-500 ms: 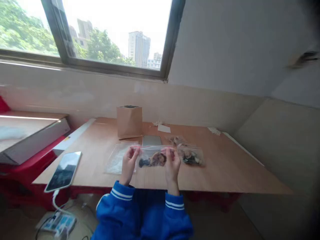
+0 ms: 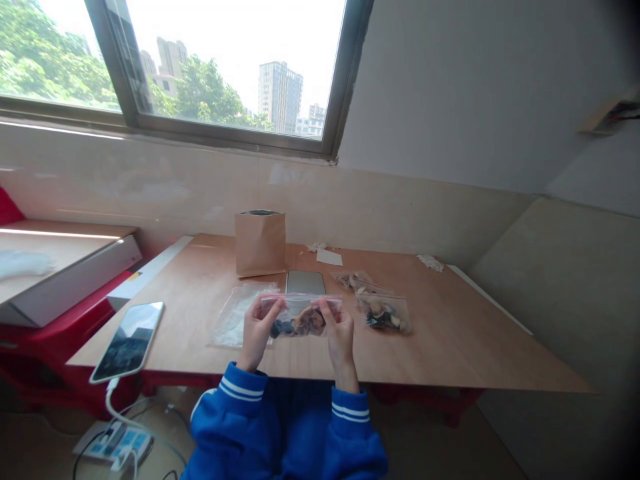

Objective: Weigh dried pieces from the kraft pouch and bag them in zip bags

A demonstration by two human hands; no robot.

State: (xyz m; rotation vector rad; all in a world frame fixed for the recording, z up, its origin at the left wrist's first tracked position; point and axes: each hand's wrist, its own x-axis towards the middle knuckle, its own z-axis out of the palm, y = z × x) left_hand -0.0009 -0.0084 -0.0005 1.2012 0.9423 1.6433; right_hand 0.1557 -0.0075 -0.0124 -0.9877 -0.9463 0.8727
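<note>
A clear zip bag [image 2: 306, 325] with a red strip along its top holds dark and brown dried pieces, perhaps dried mushrooms. My left hand [image 2: 257, 332] pinches its upper left side, and my right hand [image 2: 341, 337] grips the upper right, both thumbs on the near face. The bag is held above the front of the wooden table [image 2: 450, 333]. To the right lie several similar filled zip bags [image 2: 384, 315], overlapping. Flat clear bags [image 2: 233, 317] rest by my left hand. Just behind the held bag is a grey flat device [image 2: 305, 282], partly covered by it.
A brown paper pouch [image 2: 260, 245] stands upright at the back, its top open. A white paper piece [image 2: 329, 257] and crumpled tissue [image 2: 430, 263] lie near the wall. At the left edge sits a phone [image 2: 129, 341] with a white cable [image 2: 113, 400] running down to a power strip [image 2: 113, 443].
Both hands stay on the zip bag. My right hand has moved slightly left, closer to my left hand, and the bag's right end has come left with it.
</note>
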